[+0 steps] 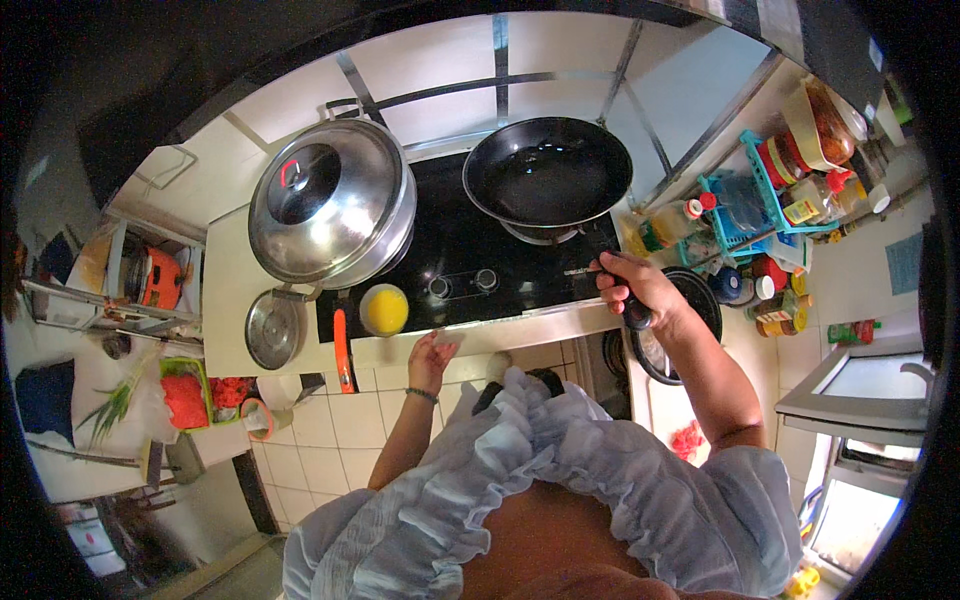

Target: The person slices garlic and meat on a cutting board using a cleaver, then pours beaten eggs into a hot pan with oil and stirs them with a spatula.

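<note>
My right hand [636, 289] grips the black handle [637, 313] of a dark wok [551, 176], which sits over the right burner of a black glass gas hob [450, 247]. The wok's inside looks glossy. My left hand [433, 365] hovers at the hob's front edge, holding nothing, its fingers loosely bent and partly spread. Left of it stands a small bowl of yellow liquid [385, 310], which looks like beaten egg. Beside that bowl, an orange handle [342, 345] sticks out past the counter edge; what it belongs to is unclear.
A large lidded steel pot [337, 202] covers the left burner, near a round metal lid [273, 330]. Sauce bottles [671, 225] and turquoise baskets [739, 202] crowd the right wall. Behind my right forearm lies a black-rimmed round pan or lid [701, 300]. An open window [862, 382] juts in at right.
</note>
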Motion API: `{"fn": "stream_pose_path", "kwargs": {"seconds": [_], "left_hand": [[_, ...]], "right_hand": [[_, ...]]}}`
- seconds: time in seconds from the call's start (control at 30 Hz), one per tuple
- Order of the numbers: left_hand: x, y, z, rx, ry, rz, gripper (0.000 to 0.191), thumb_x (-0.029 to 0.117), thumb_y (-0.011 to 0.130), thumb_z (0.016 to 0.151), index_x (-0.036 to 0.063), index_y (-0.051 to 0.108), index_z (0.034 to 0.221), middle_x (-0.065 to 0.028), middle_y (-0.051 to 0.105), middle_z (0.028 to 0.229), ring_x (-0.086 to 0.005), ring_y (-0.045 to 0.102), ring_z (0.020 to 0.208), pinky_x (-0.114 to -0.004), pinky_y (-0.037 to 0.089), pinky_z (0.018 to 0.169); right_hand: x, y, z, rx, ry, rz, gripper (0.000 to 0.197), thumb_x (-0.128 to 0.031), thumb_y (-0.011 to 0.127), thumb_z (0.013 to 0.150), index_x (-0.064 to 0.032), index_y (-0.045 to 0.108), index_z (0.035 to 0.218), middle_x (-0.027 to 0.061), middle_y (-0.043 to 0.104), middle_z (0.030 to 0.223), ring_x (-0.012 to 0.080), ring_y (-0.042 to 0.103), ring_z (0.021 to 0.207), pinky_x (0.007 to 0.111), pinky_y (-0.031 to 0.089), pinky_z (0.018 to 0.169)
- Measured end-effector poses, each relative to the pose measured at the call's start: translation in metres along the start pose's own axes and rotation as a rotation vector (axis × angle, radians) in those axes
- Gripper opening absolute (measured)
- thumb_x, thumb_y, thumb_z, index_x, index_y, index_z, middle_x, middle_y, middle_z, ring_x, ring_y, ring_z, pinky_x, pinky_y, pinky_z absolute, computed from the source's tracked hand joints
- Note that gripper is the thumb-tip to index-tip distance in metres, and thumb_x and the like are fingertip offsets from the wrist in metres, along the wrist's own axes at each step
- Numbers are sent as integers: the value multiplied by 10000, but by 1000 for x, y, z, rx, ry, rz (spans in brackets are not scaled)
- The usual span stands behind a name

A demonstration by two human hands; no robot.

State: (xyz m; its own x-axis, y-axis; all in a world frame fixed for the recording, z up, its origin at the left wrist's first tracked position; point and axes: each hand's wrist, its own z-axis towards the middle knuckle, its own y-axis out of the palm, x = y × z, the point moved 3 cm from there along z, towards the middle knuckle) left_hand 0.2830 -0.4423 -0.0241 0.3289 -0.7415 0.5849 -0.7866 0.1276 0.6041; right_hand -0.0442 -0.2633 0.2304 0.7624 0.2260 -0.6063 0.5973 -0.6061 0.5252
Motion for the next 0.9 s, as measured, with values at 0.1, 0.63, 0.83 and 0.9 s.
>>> {"fn": "stream_pose_path", "kwargs": {"seconds": [0.1, 0.63, 0.83, 0.9], "left_hand": [[2, -1, 1, -10, -8, 2, 255, 148, 520, 910, 19, 538, 1129, -105, 640, 810, -223, 656, 801, -456, 521, 921], [3, 2, 21, -73, -33, 22, 257, 231, 561, 926, 64, 526, 1117, -69, 634, 796, -208, 648, 796, -404, 531, 896], [4, 6, 22, -67, -36, -22, 237, 202, 540, 930, 44, 526, 1107, -102, 639, 805, -232, 654, 800, -421, 532, 902], [4, 3, 23, -77, -36, -45, 228, 179, 512, 936, 37, 526, 1114, -118, 647, 814, -251, 660, 811, -427, 537, 894]], "right_hand": [[-9, 2, -4, 27, -1, -38, 205, -227, 529, 964, -25, 494, 964, 0, 452, 672, 67, 410, 492, 232, 402, 422], [-56, 20, -17, 116, 101, -260, 251, -291, 540, 956, -45, 494, 970, 7, 492, 694, 84, 429, 490, 249, 390, 451], [-61, 17, -22, 59, 96, -176, 223, -267, 520, 964, -45, 495, 978, 2, 491, 685, 76, 426, 484, 244, 385, 441], [-59, 18, -26, 15, 107, -41, 201, -247, 509, 968, -48, 489, 986, -21, 467, 664, 55, 406, 470, 230, 361, 417]]}}
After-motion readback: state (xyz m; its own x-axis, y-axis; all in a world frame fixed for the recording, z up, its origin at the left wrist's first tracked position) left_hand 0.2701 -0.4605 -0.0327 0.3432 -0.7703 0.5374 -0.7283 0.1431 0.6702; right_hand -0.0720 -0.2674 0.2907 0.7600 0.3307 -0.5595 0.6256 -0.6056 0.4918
